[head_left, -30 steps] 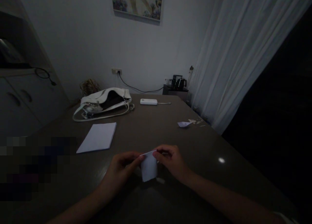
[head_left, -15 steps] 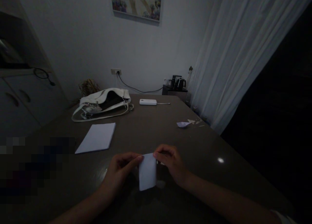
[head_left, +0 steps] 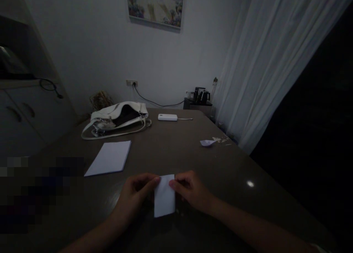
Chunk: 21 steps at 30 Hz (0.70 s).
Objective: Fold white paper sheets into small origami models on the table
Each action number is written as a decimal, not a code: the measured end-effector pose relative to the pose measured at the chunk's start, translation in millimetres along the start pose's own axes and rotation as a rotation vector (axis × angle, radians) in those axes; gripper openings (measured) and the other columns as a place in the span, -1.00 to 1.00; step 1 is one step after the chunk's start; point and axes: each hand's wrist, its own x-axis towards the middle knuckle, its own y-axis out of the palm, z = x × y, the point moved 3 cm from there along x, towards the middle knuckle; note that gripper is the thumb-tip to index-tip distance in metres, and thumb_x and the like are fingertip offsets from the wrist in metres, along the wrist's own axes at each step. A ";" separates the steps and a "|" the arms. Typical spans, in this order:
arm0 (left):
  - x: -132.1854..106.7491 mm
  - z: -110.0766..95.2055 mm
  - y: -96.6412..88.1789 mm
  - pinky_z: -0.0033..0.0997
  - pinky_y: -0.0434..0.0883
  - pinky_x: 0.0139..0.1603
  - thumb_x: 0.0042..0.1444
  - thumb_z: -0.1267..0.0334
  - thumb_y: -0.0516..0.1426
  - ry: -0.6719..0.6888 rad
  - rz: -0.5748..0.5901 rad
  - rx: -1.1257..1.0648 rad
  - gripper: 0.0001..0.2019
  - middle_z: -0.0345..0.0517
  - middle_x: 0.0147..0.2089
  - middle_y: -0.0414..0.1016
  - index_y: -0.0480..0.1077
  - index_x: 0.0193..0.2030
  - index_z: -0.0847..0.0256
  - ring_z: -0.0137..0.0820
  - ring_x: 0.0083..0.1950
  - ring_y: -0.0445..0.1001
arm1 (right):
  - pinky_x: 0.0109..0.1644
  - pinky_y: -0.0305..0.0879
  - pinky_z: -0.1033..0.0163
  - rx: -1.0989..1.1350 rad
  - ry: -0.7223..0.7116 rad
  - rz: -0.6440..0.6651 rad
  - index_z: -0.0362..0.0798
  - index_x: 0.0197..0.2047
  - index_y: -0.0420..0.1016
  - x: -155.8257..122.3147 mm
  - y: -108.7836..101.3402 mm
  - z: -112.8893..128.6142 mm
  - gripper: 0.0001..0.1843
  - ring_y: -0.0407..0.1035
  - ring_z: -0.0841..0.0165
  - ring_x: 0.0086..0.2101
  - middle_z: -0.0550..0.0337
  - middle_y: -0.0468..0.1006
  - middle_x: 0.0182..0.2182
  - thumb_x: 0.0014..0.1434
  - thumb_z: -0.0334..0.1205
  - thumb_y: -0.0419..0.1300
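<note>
A small folded white paper [head_left: 164, 196] lies near the front of the dark table [head_left: 176, 150], in dim light. My left hand [head_left: 136, 195] pinches its upper left corner with curled fingers. My right hand [head_left: 191, 191] pinches the upper right corner, its fingers bent over the top edge. Both forearms reach in from the bottom of the view.
A stack of white sheets [head_left: 109, 158] lies to the left. Behind it sits a white handbag [head_left: 117, 118], with a white power bank [head_left: 167, 117] and cable beside it. A small folded paper piece [head_left: 208, 143] and scraps lie near the right edge. A white curtain [head_left: 264, 62] hangs right.
The paper has gone from standing tilted between my fingers to lying flatter on the table. Both hands have shifted slightly down and closer together.
</note>
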 end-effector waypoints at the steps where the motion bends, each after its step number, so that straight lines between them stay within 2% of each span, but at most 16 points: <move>1: 0.0 0.1 0.2 -0.49 0.31 -0.50 -0.06 0.04 0.19 0.010 0.007 0.009 -0.70 -0.10 -0.51 0.51 0.48 -0.45 0.30 -0.37 -0.50 0.43 | -0.58 0.06 0.42 0.023 0.016 0.006 -0.13 -0.57 0.31 -0.3 0.9 -1.6 -0.57 0.14 0.53 -0.62 0.33 0.21 -0.65 0.16 0.04 0.07; 4: -0.1 -0.5 -1.0 -0.52 0.29 -0.54 -0.04 0.04 0.18 0.043 -0.008 0.031 -0.70 -0.16 -0.54 0.47 0.46 -0.46 0.29 -0.41 -0.54 0.40 | -0.64 0.08 0.46 0.121 0.109 0.135 -0.14 -0.45 0.35 -1.3 7.5 -9.0 -0.55 0.20 0.55 -0.64 0.29 0.32 -0.61 0.16 0.11 0.03; 7: 1.7 -0.9 -2.5 -0.53 0.28 -0.57 -0.02 0.04 0.17 0.063 -0.012 0.057 -0.70 -0.19 -0.58 0.44 0.46 -0.41 0.29 -0.43 -0.57 0.37 | -0.68 0.07 0.48 0.181 0.189 0.262 -0.15 -0.45 0.34 -2.9 13.5 -14.4 -0.50 0.23 0.55 -0.68 0.26 0.38 -0.63 0.17 0.15 -0.02; 11: 5.2 0.0 -2.9 -0.53 0.26 -0.57 0.00 0.03 0.16 0.061 -0.008 0.074 -0.69 -0.22 -0.63 0.39 0.46 -0.37 0.30 -0.45 -0.60 0.34 | -0.70 0.05 0.49 0.180 0.207 0.204 -0.15 -0.48 0.34 -3.3 11.8 -12.6 -0.50 0.21 0.57 -0.71 0.28 0.36 -0.67 0.18 0.14 -0.02; 16: 6.3 -1.5 -4.8 -0.53 0.26 -0.55 0.01 0.06 0.16 0.096 -0.045 0.066 -0.72 -0.25 -0.62 0.37 0.44 -0.41 0.28 -0.46 -0.58 0.33 | -0.69 0.07 0.49 0.173 0.215 0.281 -0.14 -0.55 0.30 -5.0 12.7 -8.1 -0.49 0.19 0.58 -0.71 0.27 0.35 -0.65 0.17 0.13 -0.01; 21: 7.0 -0.6 -6.1 -0.52 0.26 -0.54 0.03 0.06 0.14 0.088 -0.028 0.062 -0.73 -0.23 -0.57 0.37 0.42 -0.38 0.28 -0.45 -0.54 0.35 | -0.68 0.04 0.49 0.041 0.180 0.238 -0.12 -0.58 0.28 -5.4 9.8 -8.2 -0.51 0.15 0.58 -0.71 0.31 0.29 -0.69 0.22 0.06 -0.05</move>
